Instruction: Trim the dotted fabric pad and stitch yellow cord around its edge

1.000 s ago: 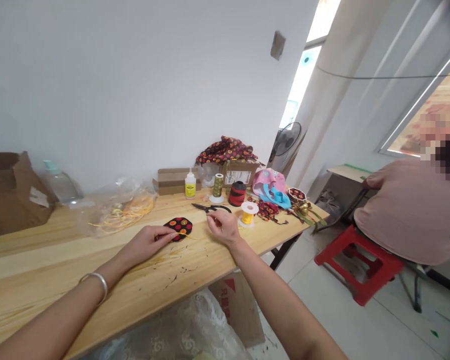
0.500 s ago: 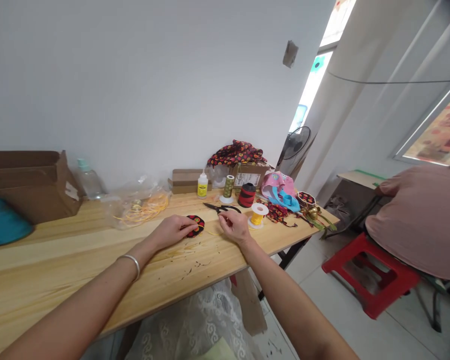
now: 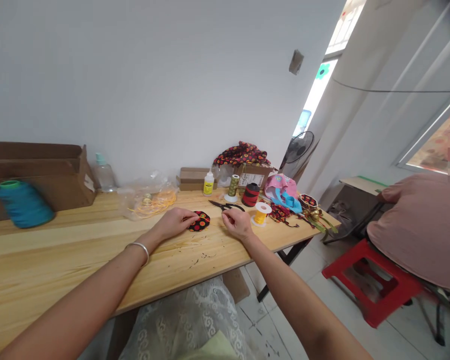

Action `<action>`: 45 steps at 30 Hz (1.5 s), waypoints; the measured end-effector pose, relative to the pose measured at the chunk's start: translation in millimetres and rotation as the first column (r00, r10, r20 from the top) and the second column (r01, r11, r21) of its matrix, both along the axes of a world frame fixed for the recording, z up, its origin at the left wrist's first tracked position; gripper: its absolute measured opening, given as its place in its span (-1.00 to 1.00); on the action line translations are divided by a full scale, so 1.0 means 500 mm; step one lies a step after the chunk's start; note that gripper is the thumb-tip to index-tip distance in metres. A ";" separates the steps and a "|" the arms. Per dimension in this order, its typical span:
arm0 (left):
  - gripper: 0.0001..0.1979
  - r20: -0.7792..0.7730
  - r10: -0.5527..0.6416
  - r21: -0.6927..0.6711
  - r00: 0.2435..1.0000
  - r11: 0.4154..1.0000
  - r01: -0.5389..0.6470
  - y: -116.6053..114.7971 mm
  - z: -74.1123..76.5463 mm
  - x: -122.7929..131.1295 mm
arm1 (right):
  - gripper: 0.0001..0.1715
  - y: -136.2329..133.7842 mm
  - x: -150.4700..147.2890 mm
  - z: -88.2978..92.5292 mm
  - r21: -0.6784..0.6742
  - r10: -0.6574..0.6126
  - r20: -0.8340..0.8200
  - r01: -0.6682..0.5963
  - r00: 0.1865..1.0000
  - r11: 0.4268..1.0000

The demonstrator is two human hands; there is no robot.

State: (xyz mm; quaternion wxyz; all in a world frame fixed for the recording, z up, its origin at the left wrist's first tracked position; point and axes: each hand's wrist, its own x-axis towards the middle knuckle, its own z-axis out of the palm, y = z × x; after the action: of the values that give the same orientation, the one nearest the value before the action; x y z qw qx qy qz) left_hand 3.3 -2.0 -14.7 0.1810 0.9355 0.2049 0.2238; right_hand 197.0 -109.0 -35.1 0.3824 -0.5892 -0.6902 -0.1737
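My left hand (image 3: 178, 221) pinches the left edge of a round patterned fabric piece (image 3: 199, 222), black with red and yellow motifs, lying on the wooden table. A thin yellow cord crosses the fabric piece and runs faintly toward my right hand (image 3: 237, 223). That hand is closed, its fingertips pinched on the yellow cord. Just behind it lie black-handled scissors (image 3: 227, 206), blades pointing left. A spool of yellow cord (image 3: 261, 214) stands to the right of my right hand.
Behind stand a glue bottle (image 3: 208, 184), a green thread spool (image 3: 233, 186) and a red-and-black spool (image 3: 250, 195). A plastic bag of orange cord (image 3: 150, 200), a blue thread cone (image 3: 24, 204) and a cardboard box (image 3: 69, 177) are leftward. A person (image 3: 416, 225) sits at right.
The view has shifted left, bringing more of the blue cone into sight. More of the fabric piece's face shows beside my left fingers. Both hands keep their closed grip.
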 end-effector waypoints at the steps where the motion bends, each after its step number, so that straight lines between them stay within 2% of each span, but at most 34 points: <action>1: -0.64 0.001 -0.001 -0.003 1.000 1.000 0.001 -0.001 0.000 0.002 | -0.79 -0.001 -0.001 0.000 -0.002 -0.004 0.004 0.004 1.000 1.000; 7: -0.66 0.028 -0.110 -0.025 0.994 0.994 0.111 -0.008 -0.002 0.008 | -0.77 -0.006 -0.001 -0.009 -0.023 -0.004 -0.021 0.003 1.000 1.000; 15: -0.67 0.017 -0.064 -0.070 0.998 0.995 0.065 -0.008 -0.011 -0.005 | -0.74 0.000 0.004 -0.013 -0.064 0.044 -0.079 -0.049 0.996 0.997; 24: -0.64 0.041 -0.018 -0.124 0.999 0.992 0.023 -0.001 -0.007 -0.010 | -0.71 -0.002 0.010 -0.010 -0.076 0.046 -0.110 -0.054 0.993 0.996; 27: -0.64 0.054 -0.004 -0.192 0.999 0.981 0.015 0.000 -0.012 -0.010 | -0.71 -0.002 0.005 -0.006 -0.063 0.054 -0.161 -0.065 0.986 0.996; 30: -0.66 0.054 -0.002 -0.249 0.999 0.968 0.016 -0.005 -0.019 -0.010 | -0.74 0.008 -0.025 0.002 -0.098 0.141 -0.201 -0.164 0.969 0.982; 32: -0.67 0.053 -0.018 -0.262 0.998 0.965 0.031 -0.012 -0.021 -0.008 | -0.67 0.022 -0.049 0.008 -0.194 0.237 -0.112 -0.256 0.965 0.947; 34: -0.66 0.068 -0.005 -0.288 0.998 0.957 0.025 -0.018 -0.020 -0.006 | -0.77 0.037 -0.058 0.015 -0.306 0.291 0.020 -0.271 0.957 0.913; 35: -0.65 0.091 0.031 -0.308 0.995 0.951 -0.002 -0.021 -0.017 -0.006 | -0.81 0.043 -0.053 0.020 -0.336 0.293 0.078 -0.252 0.953 0.908; 37: -0.64 0.155 0.141 -0.355 0.978 0.931 -0.078 -0.021 -0.011 -0.010 | -0.75 0.051 -0.021 0.032 -0.323 0.253 0.152 -0.193 0.956 0.926; 40: -0.65 0.215 0.266 -0.423 0.940 0.893 -0.156 -0.013 -0.002 -0.021 | -0.71 0.042 0.059 0.060 -0.268 0.199 0.168 -0.150 0.966 0.952; 43: -0.64 0.184 0.287 -0.465 0.940 0.868 -0.174 -0.004 -0.001 -0.027 | -0.70 0.021 0.125 0.093 -0.297 0.147 0.122 -0.105 0.982 0.949; 45: -0.63 0.145 0.264 -0.472 0.954 0.866 -0.168 -0.005 -0.003 -0.024 | -0.71 0.008 0.144 0.109 -0.353 0.118 0.052 -0.093 0.992 0.931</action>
State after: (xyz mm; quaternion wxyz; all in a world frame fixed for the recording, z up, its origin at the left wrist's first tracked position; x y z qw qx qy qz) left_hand -8.5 -4.3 -16.3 0.3882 0.8101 0.3356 0.2835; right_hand 268.9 -104.8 19.2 0.2550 -0.6033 -0.7541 -0.0484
